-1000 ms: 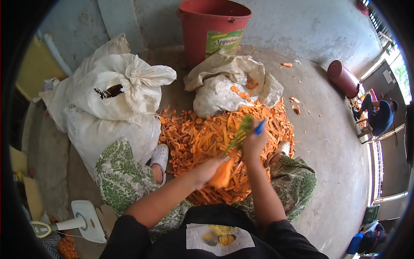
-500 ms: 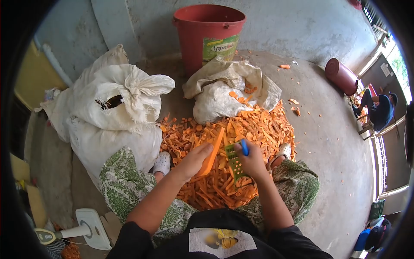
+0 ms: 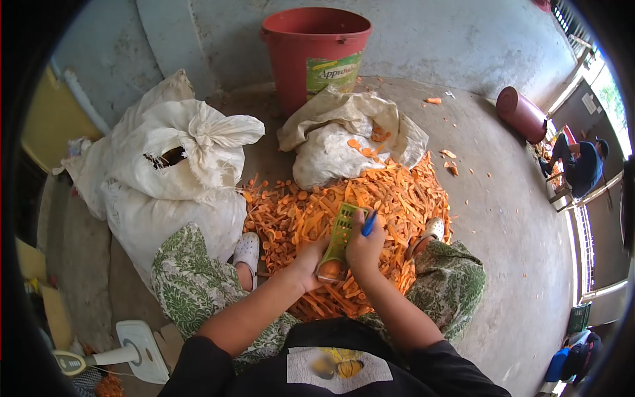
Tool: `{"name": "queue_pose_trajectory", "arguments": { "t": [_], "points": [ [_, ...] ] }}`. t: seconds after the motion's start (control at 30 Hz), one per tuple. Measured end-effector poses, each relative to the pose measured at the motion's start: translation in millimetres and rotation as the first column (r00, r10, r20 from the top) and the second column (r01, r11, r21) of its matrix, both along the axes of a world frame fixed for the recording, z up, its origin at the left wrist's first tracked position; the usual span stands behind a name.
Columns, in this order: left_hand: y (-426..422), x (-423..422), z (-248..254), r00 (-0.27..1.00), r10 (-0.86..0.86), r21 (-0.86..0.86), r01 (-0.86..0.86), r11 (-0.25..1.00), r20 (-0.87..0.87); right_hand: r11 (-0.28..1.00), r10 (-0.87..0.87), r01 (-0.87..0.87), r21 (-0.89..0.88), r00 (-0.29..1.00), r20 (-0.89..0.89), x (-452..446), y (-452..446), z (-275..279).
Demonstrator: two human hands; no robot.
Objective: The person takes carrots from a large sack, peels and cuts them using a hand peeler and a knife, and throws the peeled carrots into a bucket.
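My right hand (image 3: 366,248) grips a green slicer (image 3: 340,231) with holes in it, and a blue-handled tool (image 3: 369,223) sticks up from the same fist. Below the slicer, my left hand (image 3: 309,264) is closed around an orange carrot piece (image 3: 330,269), which lies against the slicer's lower end. Much of the carrot is hidden by the slicer and fingers. Beneath both hands spreads a big heap of cut carrot strips and round slices (image 3: 390,198) on the floor, between my feet.
White sacks (image 3: 172,152) stand at the left, an open sack (image 3: 337,145) behind the heap, a red bin (image 3: 288,73) by the wall. At right are a tipped bin (image 3: 522,114) and a seated person (image 3: 585,169). A scale (image 3: 142,351) is at lower left.
The long carrot piece in my left hand has moved down and right to the slicer. The slicer has gone up and left, its lower end now beside my left hand.
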State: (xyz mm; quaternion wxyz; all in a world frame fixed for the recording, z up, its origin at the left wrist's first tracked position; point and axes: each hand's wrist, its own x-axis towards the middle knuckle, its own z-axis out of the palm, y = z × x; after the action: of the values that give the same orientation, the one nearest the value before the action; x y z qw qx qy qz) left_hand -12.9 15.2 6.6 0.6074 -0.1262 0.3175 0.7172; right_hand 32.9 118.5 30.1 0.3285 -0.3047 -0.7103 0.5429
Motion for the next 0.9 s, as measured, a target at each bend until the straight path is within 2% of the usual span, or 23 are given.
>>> {"name": "queue_pose_trajectory", "arguments": {
  "t": [0.03,0.1,0.17,0.2,0.23,0.27,0.33,0.37,0.43,0.47,0.5,0.53,0.57,0.6,0.63,0.67,0.7,0.73,0.77,0.8,0.87,0.9],
  "points": [
    [-1,2,3,0.999,-0.037,0.037,0.036,0.999,0.023,0.996,0.029,-0.032,0.079,0.999,0.042,0,-2,0],
    [-1,3,0,0.999,-0.048,0.032,0.049,0.998,-0.019,0.998,0.007,-0.008,0.069,1.000,0.018,-2,-1,0],
    [-1,1,-14,0.997,-0.056,0.025,0.058,0.998,-0.060,0.992,-0.025,0.012,0.123,0.994,0.105,-4,5,-7],
    [-2,-1,-28,0.981,-0.153,0.181,0.173,0.968,-0.122,0.992,-0.025,0.012,0.123,0.994,0.105,-8,13,-12],
    [-2,-3,-25,0.952,-0.235,0.325,0.290,0.900,-0.198,0.987,-0.124,0.117,0.107,0.991,0.057,-15,27,-18],
    [-4,3,-21,0.952,-0.234,0.327,0.288,0.900,-0.196,0.972,-0.221,0.219,0.088,0.975,0.013,-20,45,-24],
    [-10,16,20,0.909,-0.341,-0.048,0.339,0.939,-0.238,0.920,-0.388,0.391,-0.017,0.917,0.091,-21,104,-33],
    [-11,14,21,0.910,-0.340,-0.049,0.338,0.940,-0.238,0.907,-0.413,0.402,-0.123,0.906,-0.087,-18,118,-28],
    [-14,10,21,0.858,-0.358,0.087,0.415,0.905,-0.368,0.868,-0.480,0.463,-0.179,0.875,-0.067,-11,132,-28],
    [-14,5,18,0.810,-0.340,0.003,0.388,0.922,-0.478,0.920,-0.378,0.376,-0.109,0.926,-0.003,-6,133,-29],
    [-14,0,15,0.810,-0.340,0.005,0.389,0.921,-0.478,0.960,-0.273,0.277,-0.045,0.960,0.068,-2,128,-21],
    [-13,-5,11,0.738,-0.311,-0.047,0.356,0.933,-0.598,0.994,-0.096,0.101,-0.039,0.988,0.118,-4,112,-12],
    [-13,-11,8,0.648,-0.284,-0.093,0.313,0.945,-0.706,0.999,0.034,-0.028,-0.026,0.968,0.249,-3,99,-10],
    [-14,-17,7,0.605,-0.284,-0.152,0.261,0.953,-0.744,0.965,0.261,-0.257,-0.046,0.957,0.129,-1,81,-4],
    [-15,-23,13,0.604,-0.283,-0.154,0.258,0.954,-0.745,0.919,0.394,-0.373,-0.127,0.868,0.303,3,69,7],
    [-17,-28,20,0.346,-0.342,-0.318,0.124,0.940,-0.874,0.875,0.413,-0.483,0.019,0.769,0.489,7,62,5],
    [-18,-32,26,0.066,-0.424,-0.427,-0.052,0.903,-0.903,0.875,0.415,-0.484,0.018,0.768,0.489,9,55,9],
    [-19,-34,29,0.010,-0.439,-0.436,-0.145,0.888,-0.899,0.826,0.443,-0.561,0.048,0.700,0.559,12,49,15],
    [-19,-36,32,0.012,-0.438,-0.435,-0.146,0.888,-0.899,0.769,0.461,-0.635,0.071,0.627,0.628,13,45,18],
    [-20,-37,35,-0.001,-0.433,-0.427,-0.153,0.891,-0.902,0.756,0.443,-0.641,0.132,0.650,0.617,14,43,16],
    [-21,-36,39,-0.014,-0.427,-0.419,-0.161,0.893,-0.904,0.752,0.447,-0.651,0.106,0.621,0.644,12,42,16],
    [-22,-36,41,-0.089,-0.425,-0.413,-0.128,0.902,-0.901,0.748,0.451,-0.659,0.079,0.592,0.668,11,43,16]
  ]
}}
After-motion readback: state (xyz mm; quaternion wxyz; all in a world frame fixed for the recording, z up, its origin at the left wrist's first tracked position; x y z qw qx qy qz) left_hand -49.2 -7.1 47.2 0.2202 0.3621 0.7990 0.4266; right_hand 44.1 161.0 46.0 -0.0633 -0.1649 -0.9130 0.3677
